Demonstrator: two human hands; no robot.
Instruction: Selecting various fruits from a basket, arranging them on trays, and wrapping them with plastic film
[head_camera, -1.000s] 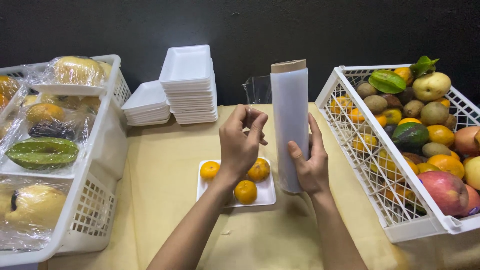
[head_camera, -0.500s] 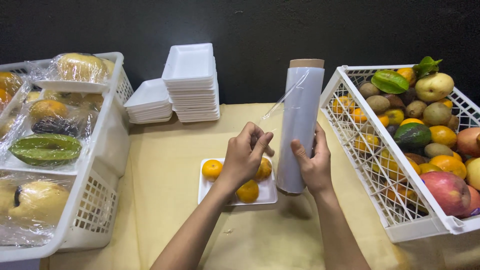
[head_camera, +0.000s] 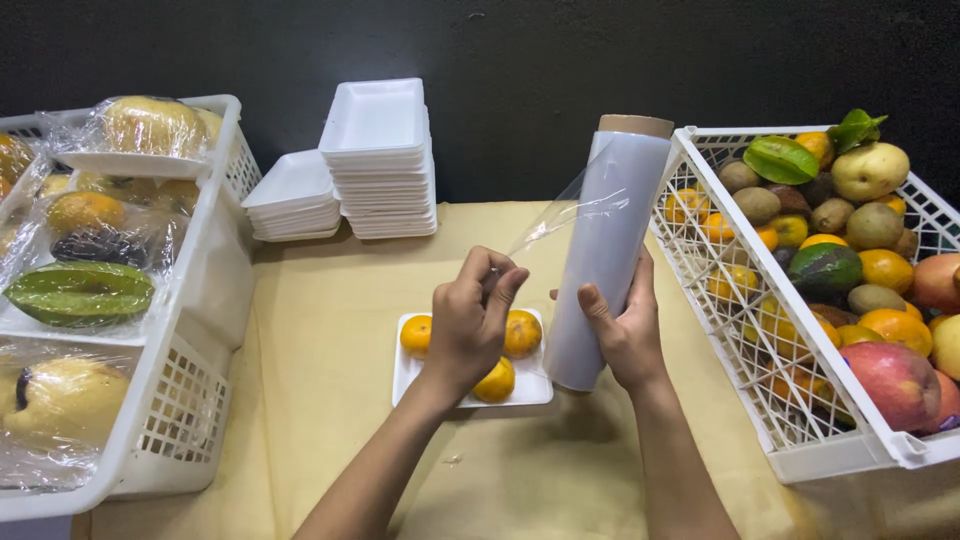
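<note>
The left hand (head_camera: 470, 325) is pinched shut, thumb against fingers, on the loose edge of the clear film (head_camera: 560, 225), which stretches in a slanted sheet up to the roll. The right hand (head_camera: 625, 335) is wrapped around the lower half of the roll of film (head_camera: 608, 250), holding it upright and slightly tilted, its base just above the worktop (head_camera: 330, 330). Under the left hand sits a small white foam tray (head_camera: 535, 385) with oranges (head_camera: 415, 333) on it, uncovered.

This looks like the drawing-out stage: film started off the roll, not yet over the fruit. Widening the sheet calls for the hands to move apart while the roll turns freely.

Room is tight on the right, where the white fruit crate (head_camera: 740, 330) stands just beside the roll. Leftward the worktop is open as far as the basket of wrapped trays (head_camera: 185, 400); stacked foam trays (head_camera: 378, 165) stand behind, well apart.
</note>
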